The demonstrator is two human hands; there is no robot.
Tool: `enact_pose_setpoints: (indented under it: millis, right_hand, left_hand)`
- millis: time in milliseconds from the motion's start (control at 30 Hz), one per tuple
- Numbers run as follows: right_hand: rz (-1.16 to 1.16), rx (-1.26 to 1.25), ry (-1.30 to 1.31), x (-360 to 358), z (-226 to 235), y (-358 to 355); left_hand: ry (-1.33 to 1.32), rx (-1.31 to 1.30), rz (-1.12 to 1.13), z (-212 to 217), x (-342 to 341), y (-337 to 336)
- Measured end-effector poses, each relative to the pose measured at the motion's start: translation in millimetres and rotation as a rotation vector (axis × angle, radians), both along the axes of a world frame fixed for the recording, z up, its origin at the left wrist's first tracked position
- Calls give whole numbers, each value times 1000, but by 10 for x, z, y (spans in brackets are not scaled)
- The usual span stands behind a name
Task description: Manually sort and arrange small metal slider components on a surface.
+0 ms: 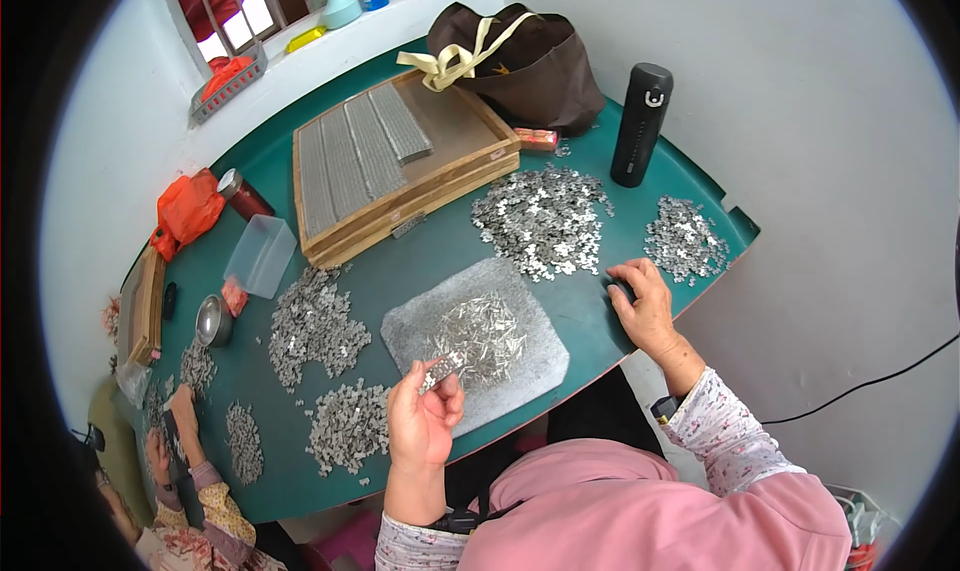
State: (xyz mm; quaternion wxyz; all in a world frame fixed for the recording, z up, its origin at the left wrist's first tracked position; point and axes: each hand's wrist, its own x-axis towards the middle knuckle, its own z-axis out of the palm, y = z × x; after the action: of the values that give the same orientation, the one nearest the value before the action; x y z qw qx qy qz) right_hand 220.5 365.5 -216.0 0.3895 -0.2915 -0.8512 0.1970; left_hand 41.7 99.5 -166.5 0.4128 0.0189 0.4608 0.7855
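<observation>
Metal strip [441, 370] | likely light, stiff, slick; best held by edges | left hand [424, 411]: pinching it | right hand [642, 303]: curled over dark object [624, 289], grip unclear

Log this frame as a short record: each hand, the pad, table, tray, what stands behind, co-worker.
Left hand: pinching a small metal strip
Right hand: on a dark object, partly hidden
Pad: grey pad, loose silvery pins on it
Table: green table, several piles of metal pieces
Tray: wood-framed tray, grey rows inside
Behind: brown bag, black bottle
Co-worker: hands at far left
</observation>
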Motion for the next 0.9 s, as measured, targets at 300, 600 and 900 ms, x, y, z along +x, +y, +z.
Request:
enact_pose_setpoints:
  millis: [300,600,900]
  right_hand:
    - [36,23,26,-28,-2,-53]
    - [18,43,6,-19,3,-38]
    - [10,27,4,-15,29,-80]
  left_hand:
    - [-102,57,-51,-51,-23,-72]
    - [-68,78,-39,-84,-45,-82]
    - [-56,91,-70,-59,1,-73]
